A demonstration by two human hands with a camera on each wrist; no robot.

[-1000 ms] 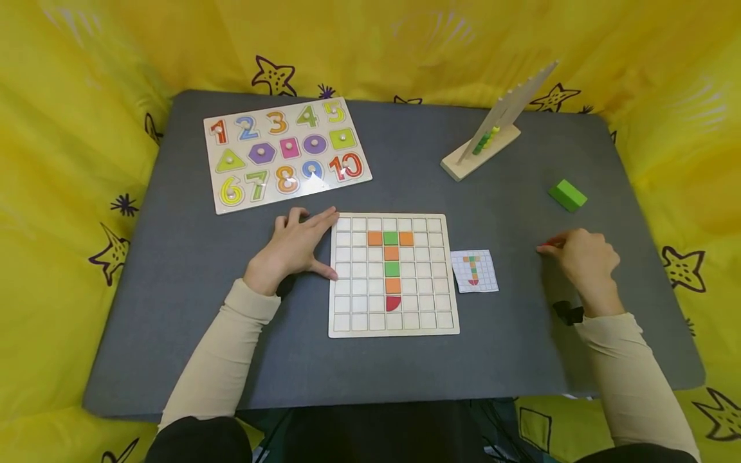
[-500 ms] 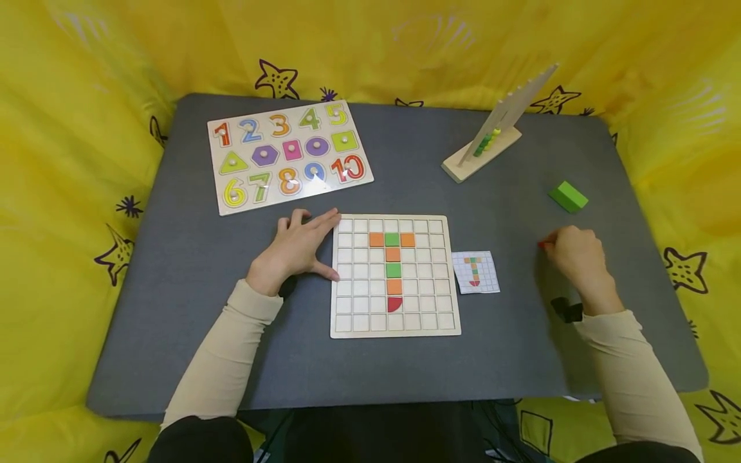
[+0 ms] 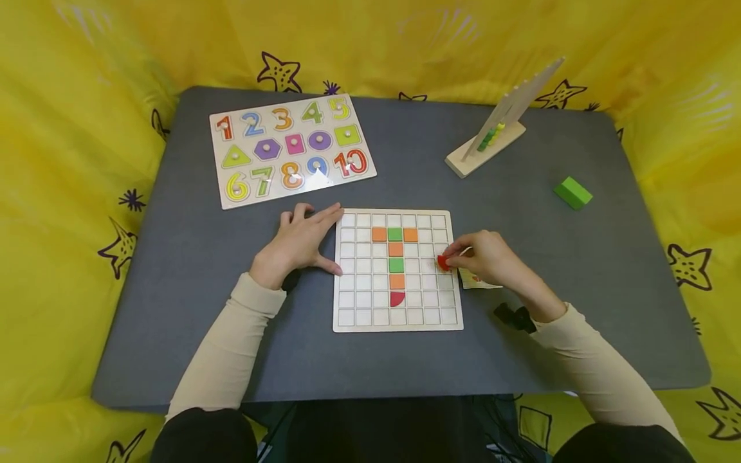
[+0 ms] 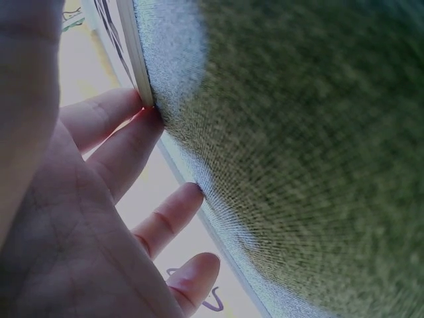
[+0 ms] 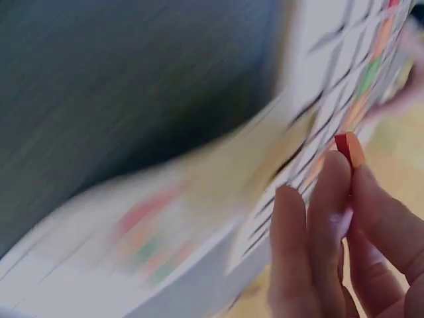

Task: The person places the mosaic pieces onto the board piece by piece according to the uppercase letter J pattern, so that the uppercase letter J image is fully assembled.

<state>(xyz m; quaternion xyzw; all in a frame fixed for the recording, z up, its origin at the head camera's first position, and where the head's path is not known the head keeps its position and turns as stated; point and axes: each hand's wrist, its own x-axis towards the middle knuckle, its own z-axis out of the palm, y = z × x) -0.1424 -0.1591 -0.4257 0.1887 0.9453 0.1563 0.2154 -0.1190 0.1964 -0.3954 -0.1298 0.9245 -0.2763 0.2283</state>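
Observation:
A wooden grid board (image 3: 370,318) lies in the middle of the table, with orange and green square tiles and one red quarter-circle tile (image 3: 397,299) set in its cells. My left hand (image 3: 298,241) spreads along the board's left side, thumb and fingertips at its edge; the left wrist view shows fingertips against the board's corner. Over the right part of the board, my right hand (image 3: 486,257) pinches a small red tile (image 3: 443,262) between thumb and fingers. A paper pattern card (image 3: 477,281) lies beside the board, partly hidden under the right hand.
Behind the board at left is a number-and-shape puzzle (image 3: 295,151). A wooden stand with upright rods (image 3: 489,148) and green and yellow beads is at the back right. Near the right edge lies a green block (image 3: 573,193). Yellow fabric (image 3: 370,45) surrounds the table.
My right hand has swept left from the table's right side to the board, carrying the red tile and passing over the card. My left hand stays at the board's edge.

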